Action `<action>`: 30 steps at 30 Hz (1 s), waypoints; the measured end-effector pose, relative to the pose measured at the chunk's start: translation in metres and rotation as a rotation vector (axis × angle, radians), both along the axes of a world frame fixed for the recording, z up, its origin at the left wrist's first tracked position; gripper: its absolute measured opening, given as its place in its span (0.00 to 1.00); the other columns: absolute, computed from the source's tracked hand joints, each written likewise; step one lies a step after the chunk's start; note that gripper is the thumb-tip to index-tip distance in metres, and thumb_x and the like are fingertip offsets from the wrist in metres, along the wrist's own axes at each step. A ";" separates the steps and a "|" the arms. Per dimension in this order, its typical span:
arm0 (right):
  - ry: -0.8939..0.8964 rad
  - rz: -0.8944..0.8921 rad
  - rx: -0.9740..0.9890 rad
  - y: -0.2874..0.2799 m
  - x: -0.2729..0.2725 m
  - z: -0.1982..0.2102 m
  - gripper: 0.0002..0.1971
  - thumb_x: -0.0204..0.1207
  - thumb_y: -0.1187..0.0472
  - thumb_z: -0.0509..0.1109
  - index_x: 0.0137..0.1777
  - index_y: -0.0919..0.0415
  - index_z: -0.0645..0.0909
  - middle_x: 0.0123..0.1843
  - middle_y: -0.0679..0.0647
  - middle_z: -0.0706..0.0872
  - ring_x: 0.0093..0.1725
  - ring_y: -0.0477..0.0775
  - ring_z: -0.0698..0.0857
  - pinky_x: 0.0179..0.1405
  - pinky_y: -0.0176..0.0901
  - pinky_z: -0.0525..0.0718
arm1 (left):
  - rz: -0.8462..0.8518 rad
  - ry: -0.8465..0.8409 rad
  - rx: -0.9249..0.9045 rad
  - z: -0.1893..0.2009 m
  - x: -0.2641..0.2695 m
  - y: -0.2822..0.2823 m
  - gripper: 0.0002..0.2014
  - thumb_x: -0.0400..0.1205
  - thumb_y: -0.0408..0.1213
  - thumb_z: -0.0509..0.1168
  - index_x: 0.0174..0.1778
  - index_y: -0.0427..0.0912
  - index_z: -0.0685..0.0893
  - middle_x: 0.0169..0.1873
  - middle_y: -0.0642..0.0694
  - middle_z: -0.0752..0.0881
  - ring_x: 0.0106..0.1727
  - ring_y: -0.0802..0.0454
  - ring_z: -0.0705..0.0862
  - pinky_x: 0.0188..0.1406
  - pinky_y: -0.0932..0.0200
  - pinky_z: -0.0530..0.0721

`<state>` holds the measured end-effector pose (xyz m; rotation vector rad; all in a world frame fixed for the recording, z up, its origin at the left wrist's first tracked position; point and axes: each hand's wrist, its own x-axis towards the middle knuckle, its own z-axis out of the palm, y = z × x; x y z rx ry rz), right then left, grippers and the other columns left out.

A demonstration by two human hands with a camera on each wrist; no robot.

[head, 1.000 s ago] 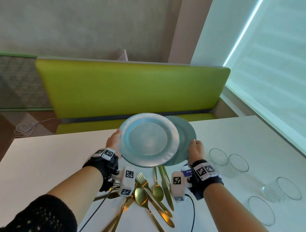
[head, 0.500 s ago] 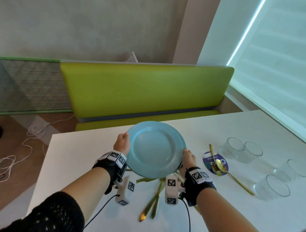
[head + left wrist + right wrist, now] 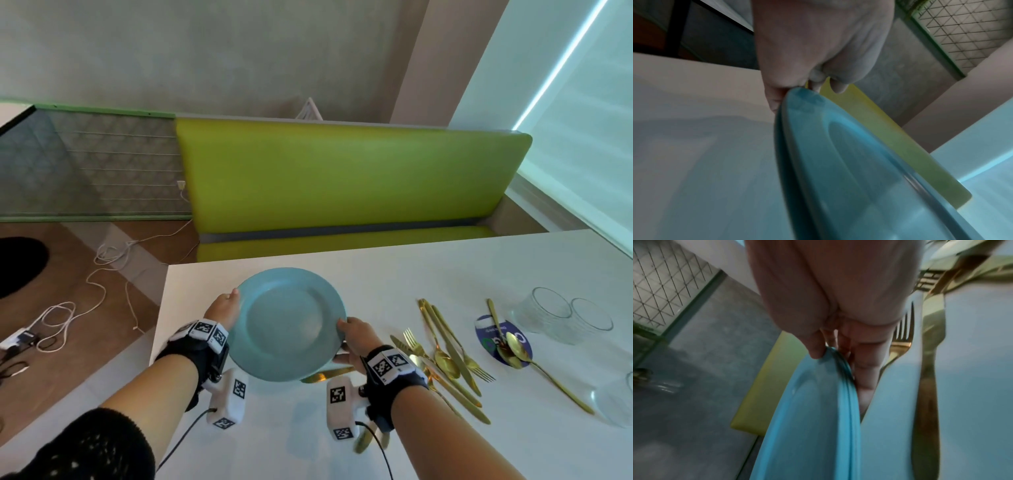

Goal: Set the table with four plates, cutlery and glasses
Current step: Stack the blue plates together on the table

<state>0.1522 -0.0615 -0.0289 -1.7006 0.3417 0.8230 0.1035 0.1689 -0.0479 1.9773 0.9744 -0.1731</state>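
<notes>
Both hands hold a stack of light blue plates (image 3: 287, 322) level, just above the left part of the white table (image 3: 274, 448). My left hand (image 3: 224, 310) grips the left rim, thumb on top, and my right hand (image 3: 352, 337) grips the right rim. In the left wrist view the left hand (image 3: 818, 48) pinches the plates' (image 3: 838, 162) edge. In the right wrist view the right hand's (image 3: 828, 296) fingers curl under the plates (image 3: 813, 410), where two rims show. Gold cutlery (image 3: 445, 356) lies to the right, and several glasses (image 3: 551, 311) stand further right.
Two gold spoons rest on a blue round coaster (image 3: 503, 339). A gold fork (image 3: 902, 337) and knife (image 3: 929, 369) lie close beside my right hand. A green bench (image 3: 342, 178) runs behind the table. White cables (image 3: 85, 291) lie on the floor left of the table's edge.
The plates have travelled left along the table, away from the cutlery and glasses. The two plates, offset a second ago, now sit squarely stacked. Both hands kept their grip.
</notes>
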 end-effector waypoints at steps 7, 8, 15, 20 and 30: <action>-0.015 0.168 -0.096 0.057 -0.004 -0.018 0.12 0.84 0.63 0.55 0.61 0.67 0.76 0.49 0.60 0.80 0.42 0.57 0.82 0.47 0.60 0.86 | 0.049 0.091 -0.013 -0.010 -0.015 0.052 0.29 0.89 0.46 0.41 0.69 0.25 0.76 0.70 0.27 0.75 0.72 0.35 0.74 0.67 0.54 0.70; -0.027 0.209 -0.133 0.063 -0.003 -0.019 0.15 0.84 0.62 0.56 0.65 0.68 0.76 0.52 0.59 0.79 0.46 0.57 0.82 0.53 0.60 0.86 | 0.058 0.105 -0.016 -0.010 -0.016 0.057 0.29 0.89 0.46 0.41 0.69 0.25 0.75 0.71 0.27 0.75 0.72 0.34 0.74 0.67 0.54 0.70; -0.011 0.216 -0.134 0.088 0.002 -0.030 0.11 0.83 0.62 0.57 0.58 0.68 0.76 0.53 0.63 0.78 0.36 0.56 0.80 0.58 0.63 0.84 | 0.088 0.185 -0.029 -0.017 -0.018 0.078 0.32 0.88 0.52 0.43 0.73 0.27 0.73 0.74 0.28 0.72 0.74 0.35 0.72 0.68 0.53 0.69; -0.086 0.303 -0.233 0.096 0.012 -0.034 0.17 0.82 0.54 0.61 0.56 0.70 0.79 0.51 0.61 0.79 0.47 0.60 0.82 0.61 0.61 0.84 | 0.070 0.210 -0.019 -0.018 -0.013 0.084 0.34 0.87 0.55 0.42 0.73 0.29 0.73 0.74 0.29 0.73 0.74 0.35 0.72 0.70 0.52 0.69; -0.163 0.234 -0.302 0.109 0.022 -0.039 0.23 0.78 0.52 0.66 0.62 0.72 0.79 0.62 0.67 0.84 0.63 0.67 0.83 0.65 0.59 0.81 | 0.152 0.182 0.026 -0.017 -0.004 0.082 0.33 0.88 0.51 0.41 0.71 0.24 0.74 0.72 0.26 0.73 0.74 0.33 0.72 0.71 0.50 0.68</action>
